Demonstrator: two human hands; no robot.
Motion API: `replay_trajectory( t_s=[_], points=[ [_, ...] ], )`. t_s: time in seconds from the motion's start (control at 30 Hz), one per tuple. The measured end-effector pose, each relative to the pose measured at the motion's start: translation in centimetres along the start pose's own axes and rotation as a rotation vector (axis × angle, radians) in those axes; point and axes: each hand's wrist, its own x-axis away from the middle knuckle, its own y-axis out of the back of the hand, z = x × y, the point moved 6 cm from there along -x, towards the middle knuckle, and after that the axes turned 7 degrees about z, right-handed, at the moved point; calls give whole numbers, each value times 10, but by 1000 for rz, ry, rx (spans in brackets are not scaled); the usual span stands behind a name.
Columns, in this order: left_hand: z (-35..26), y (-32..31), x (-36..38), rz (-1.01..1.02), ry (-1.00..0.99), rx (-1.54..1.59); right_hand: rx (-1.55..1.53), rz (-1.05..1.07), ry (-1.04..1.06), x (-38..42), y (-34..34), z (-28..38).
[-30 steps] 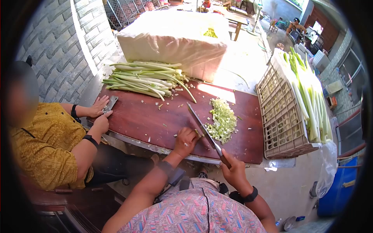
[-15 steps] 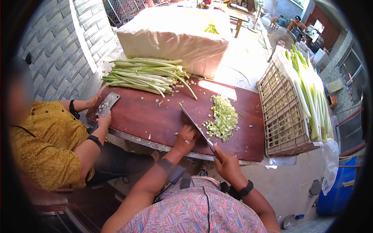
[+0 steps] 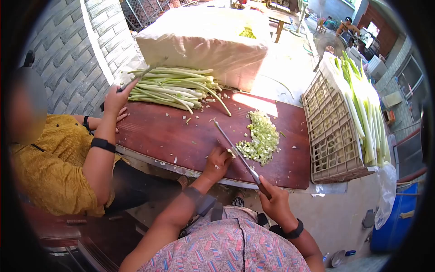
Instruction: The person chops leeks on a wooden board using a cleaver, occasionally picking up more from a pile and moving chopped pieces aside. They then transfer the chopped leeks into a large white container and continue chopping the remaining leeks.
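My right hand [image 3: 273,199] is wrapped round the wooden handle of a long knife [image 3: 236,152], whose blade points up and to the left over the red board [image 3: 172,131]. Left of the blade, my left hand [image 3: 217,164] rests near the board's front edge with its fingers curled; a small pale piece shows at the fingertips, and what they grip is too small to make out. A heap of chopped green onion [image 3: 260,138] lies right of the blade. Long green onion stalks [image 3: 172,88] are piled at the board's back left.
At the left, a co-worker in a yellow top [image 3: 59,167] holds a raised cleaver [image 3: 147,71] by the stalks. A plastic crate [image 3: 333,131] with green onions stands at the right end. Behind the board is a large cloth-covered block [image 3: 199,45].
My right hand has moved slightly right and down with the knife, whose blade has turned and lifted. The co-worker's cleaver has gone up from the board toward the stalks.
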Motion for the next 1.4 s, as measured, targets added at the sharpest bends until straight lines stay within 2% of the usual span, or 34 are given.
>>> replay_trajectory(
  t_s=[0.23,0.4,0.5,0.57,0.7,0.77,0.8,0.87,1.07,1.27,1.4],
  points=[
    [-6,5,-5,22,3,10,22,86,-22,2,0,10],
    [-2,3,-4,18,13,3,109,125,-33,-27,-28,2],
    [-3,5,-6,74,1,-54,89,66,-6,-47,-44,-10],
    [-13,8,-4,84,-46,7,-149,-71,-4,-50,-42,-15],
    [-19,14,0,26,-49,22,-152,-25,-82,-42,-29,-21],
    [-11,10,0,49,-40,35,-97,-128,60,-27,-18,-18],
    [-8,7,0,70,-31,48,-96,-129,53,-19,-14,-17],
    [-7,5,1,84,4,41,-42,-24,-7,-3,-9,-11],
    [-5,1,0,85,17,41,68,42,24,14,0,9],
    [-6,2,-1,106,-3,19,72,97,-16,-8,-6,15],
    [-6,3,0,88,8,-4,103,69,2,-28,-35,-6]
  ],
)
